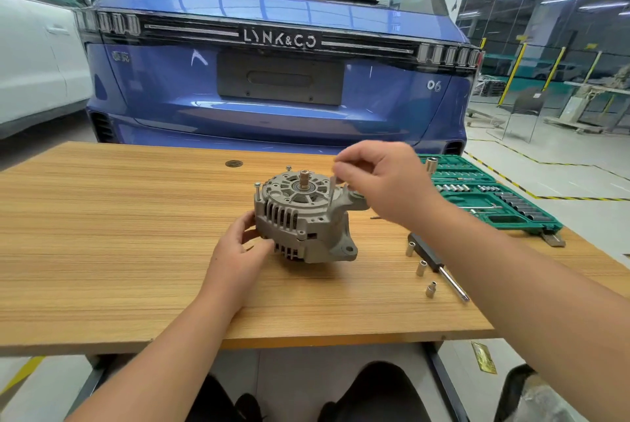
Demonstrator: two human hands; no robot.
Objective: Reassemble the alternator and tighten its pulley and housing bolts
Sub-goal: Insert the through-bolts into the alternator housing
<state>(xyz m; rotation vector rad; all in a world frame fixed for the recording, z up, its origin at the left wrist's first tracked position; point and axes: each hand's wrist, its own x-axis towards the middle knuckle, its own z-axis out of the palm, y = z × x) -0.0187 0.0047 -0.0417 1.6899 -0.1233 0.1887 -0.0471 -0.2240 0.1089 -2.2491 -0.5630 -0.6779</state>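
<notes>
A grey alternator (303,217) stands on the wooden table (119,251), its shaft end up and no pulley on the shaft. Two long housing bolts (257,187) stick up from its far and left rim. My left hand (243,244) holds the housing's lower left side. My right hand (381,179) hovers over the right rim and pinches a long thin bolt (331,191), whose tip points down at a hole in the housing.
Three small sockets (422,267) and a black-handled driver (438,264) lie on the table to the right. A green socket set case (487,196) lies open at the far right corner. A blue car (272,63) is parked just behind the table.
</notes>
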